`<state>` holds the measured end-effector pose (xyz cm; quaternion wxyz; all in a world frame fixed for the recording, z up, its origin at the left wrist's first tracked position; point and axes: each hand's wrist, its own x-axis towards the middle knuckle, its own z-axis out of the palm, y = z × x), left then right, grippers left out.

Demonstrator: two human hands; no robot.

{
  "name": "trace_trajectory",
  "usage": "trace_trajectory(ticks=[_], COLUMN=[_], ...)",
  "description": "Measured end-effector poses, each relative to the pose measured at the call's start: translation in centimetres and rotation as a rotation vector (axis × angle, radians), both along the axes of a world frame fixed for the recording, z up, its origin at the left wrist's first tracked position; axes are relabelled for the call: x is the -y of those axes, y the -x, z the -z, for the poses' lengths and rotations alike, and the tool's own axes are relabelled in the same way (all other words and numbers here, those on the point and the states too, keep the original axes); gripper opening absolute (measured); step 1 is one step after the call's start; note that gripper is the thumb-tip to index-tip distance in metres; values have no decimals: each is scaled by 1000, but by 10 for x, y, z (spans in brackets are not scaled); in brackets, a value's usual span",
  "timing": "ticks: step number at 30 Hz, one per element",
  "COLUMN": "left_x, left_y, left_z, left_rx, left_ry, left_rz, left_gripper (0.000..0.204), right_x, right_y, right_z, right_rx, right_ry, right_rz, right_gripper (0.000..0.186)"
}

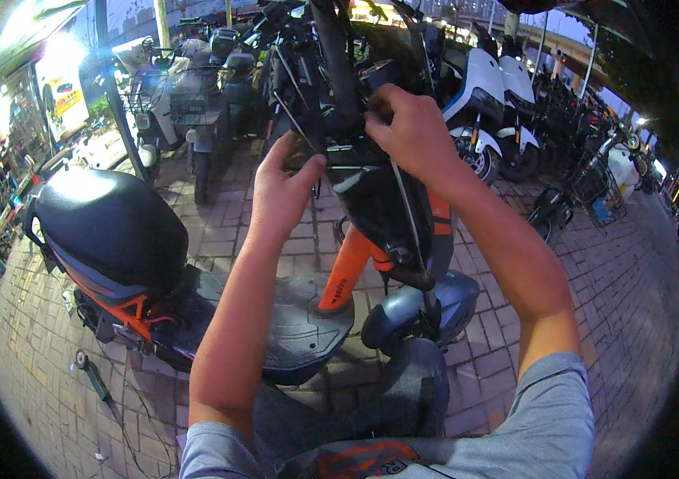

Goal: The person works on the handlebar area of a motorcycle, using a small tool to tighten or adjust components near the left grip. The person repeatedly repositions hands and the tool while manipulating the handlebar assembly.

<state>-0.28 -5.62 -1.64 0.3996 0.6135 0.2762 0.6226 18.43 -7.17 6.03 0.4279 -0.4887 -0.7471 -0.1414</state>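
Observation:
An electric scooter with a black seat (120, 227) and an orange frame tube (347, 271) stands sideways before me. Above its front end is a dark, upright assembly with a black panel (379, 207) and thin metal rods (290, 112). My left hand (287, 188) is raised at the left side of this assembly, thumb and forefinger apart, close to the lower end of one rod. On the other side, my right hand (411, 132) is higher, its fingers curled together against the assembly. What lies between those fingers is hidden. A grey-blue front fender (419, 311) shows below.
A green corded power tool (96, 379) lies on the brick paving at the lower left, its cable trailing toward me. Parked scooters stand behind, including a grey one (200, 104) at left and a white one (479, 84) at right. A lit shopfront lines the left edge.

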Motion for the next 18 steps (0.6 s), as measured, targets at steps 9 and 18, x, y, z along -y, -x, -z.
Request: trace_trajectory(ticks=[9,18], left_x=[-1,56], left_y=[-1,-41], left_z=[17,32], left_rx=[-49,107], left_ry=[-112,94], left_rz=[-266,95], left_gripper=[50,40], right_x=[15,15], right_y=[-1,-18], right_z=[9,33], right_rx=[26,361], right_ry=[-18,-384], right_rz=[-121,-174], right_gripper=[18,20])
